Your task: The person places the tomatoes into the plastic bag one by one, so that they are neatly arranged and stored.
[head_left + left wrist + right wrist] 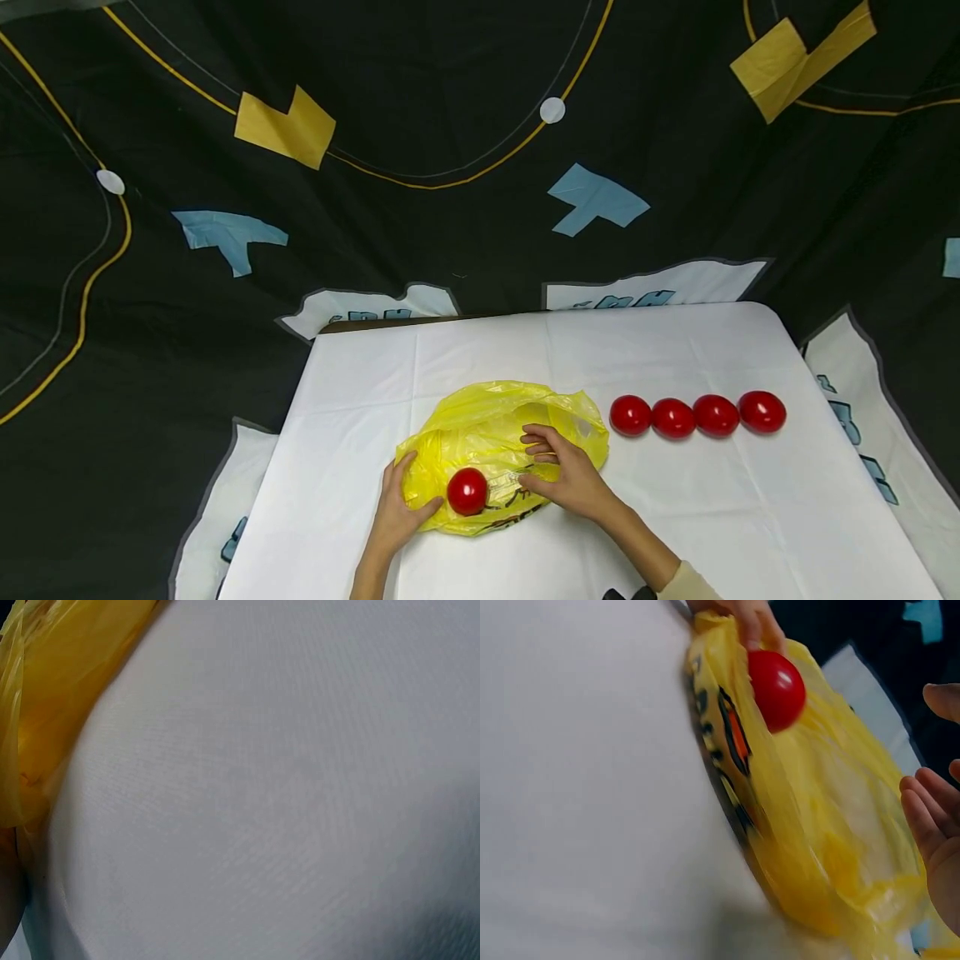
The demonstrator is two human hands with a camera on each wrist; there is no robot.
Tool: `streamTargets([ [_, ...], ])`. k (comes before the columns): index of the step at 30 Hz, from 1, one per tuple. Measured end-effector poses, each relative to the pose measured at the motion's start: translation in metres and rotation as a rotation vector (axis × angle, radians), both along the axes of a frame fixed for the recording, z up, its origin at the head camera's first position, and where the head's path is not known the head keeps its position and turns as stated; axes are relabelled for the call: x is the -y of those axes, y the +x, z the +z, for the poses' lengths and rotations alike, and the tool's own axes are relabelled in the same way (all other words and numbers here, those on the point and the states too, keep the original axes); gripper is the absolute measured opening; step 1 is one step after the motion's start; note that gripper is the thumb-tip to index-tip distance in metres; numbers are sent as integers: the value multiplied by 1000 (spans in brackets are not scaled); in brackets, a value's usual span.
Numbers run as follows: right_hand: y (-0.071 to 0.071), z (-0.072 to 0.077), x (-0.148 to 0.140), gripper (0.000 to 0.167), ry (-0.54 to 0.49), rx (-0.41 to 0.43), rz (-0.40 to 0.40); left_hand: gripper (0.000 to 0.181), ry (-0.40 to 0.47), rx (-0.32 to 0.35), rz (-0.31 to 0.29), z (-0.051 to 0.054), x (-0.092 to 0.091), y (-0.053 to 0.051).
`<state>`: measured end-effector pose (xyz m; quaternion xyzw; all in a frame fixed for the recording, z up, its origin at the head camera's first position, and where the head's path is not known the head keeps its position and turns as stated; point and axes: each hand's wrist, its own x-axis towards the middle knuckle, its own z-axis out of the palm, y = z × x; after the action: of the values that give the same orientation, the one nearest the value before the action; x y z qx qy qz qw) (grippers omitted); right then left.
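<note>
A yellow plastic bag [480, 425] with dark print lies spread on the table. On its front part sits a shiny red ball [467, 492]. My left hand [397, 508] grips the bag's left edge, its thumb close to that ball. Over the right part of the bag is my right hand [566, 475], fingers spread apart and nothing held. From the right wrist view, the red ball [778, 691] sits at the bag's edge beside the left hand [746, 619], with the right hand's fingers [930, 817] at the right. The left wrist view catches only a strip of yellow bag [67, 682].
Several more red balls [716, 416] stand in a row right of the bag. White cloth covers the table [675, 500]. Behind it hangs a black cloth [420, 233] with yellow, blue and white shapes.
</note>
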<state>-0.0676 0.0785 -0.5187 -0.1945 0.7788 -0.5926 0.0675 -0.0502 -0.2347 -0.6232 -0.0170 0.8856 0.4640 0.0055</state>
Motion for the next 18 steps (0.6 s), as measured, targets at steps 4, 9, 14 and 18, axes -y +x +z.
streamTargets([
  [4, 0, -8, -21, 63, 23, -26, -34, 90, 2, 4, 1, 0, -1, 0],
  [9, -4, -26, -50, 63, 32, -70, -109, 92, -4, 28, -1, 2, -1, -1],
  [14, -5, -23, -77, 62, 30, -88, -178, 92, -6, 39, -7, 2, -1, -1],
  [18, -5, -20, -96, 62, 33, -83, -231, 91, -7, 37, 0, 2, -1, -1],
])
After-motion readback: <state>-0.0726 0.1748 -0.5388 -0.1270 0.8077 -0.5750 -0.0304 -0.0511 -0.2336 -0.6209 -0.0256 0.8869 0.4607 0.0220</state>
